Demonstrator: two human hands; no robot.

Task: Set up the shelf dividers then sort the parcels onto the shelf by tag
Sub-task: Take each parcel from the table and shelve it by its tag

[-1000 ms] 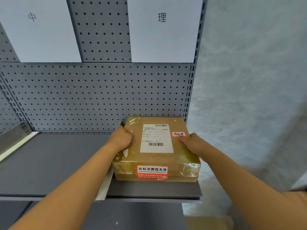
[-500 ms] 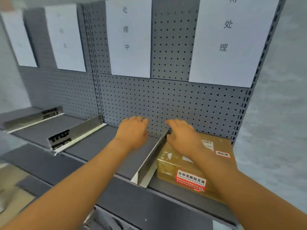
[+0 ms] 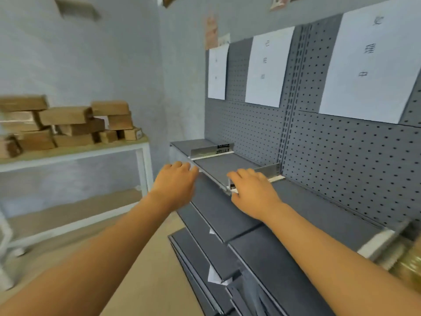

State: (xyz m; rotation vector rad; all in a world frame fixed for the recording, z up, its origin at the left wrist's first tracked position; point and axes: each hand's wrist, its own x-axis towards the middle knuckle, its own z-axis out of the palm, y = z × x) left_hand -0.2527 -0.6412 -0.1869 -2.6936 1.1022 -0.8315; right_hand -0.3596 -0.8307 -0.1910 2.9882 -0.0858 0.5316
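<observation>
Both of my hands hang empty in front of the grey shelf [image 3: 323, 215]. My left hand [image 3: 175, 181] is off the shelf's front edge with loose fingers. My right hand [image 3: 252, 190] hovers over the near end of a metal divider [image 3: 268, 171]; whether it touches is unclear. A second divider [image 3: 211, 149] stands further left. A third divider [image 3: 378, 241] is blurred at the right, and beside it the placed brown parcel [image 3: 407, 265] shows at the frame edge. A pile of brown parcels [image 3: 66, 124] lies on a white table [image 3: 75, 152] at the left.
White paper labels [image 3: 369, 69] hang on the grey pegboard back [image 3: 341, 160] above the shelf sections. Lower grey shelves [image 3: 216, 258] step out below my arms. The tan floor [image 3: 148, 281] runs between the table and the shelf unit.
My hands left the parcel at the shelf's right end. The view swung left, bringing the table with the parcel pile into sight. Both hands travelled left along the shelf.
</observation>
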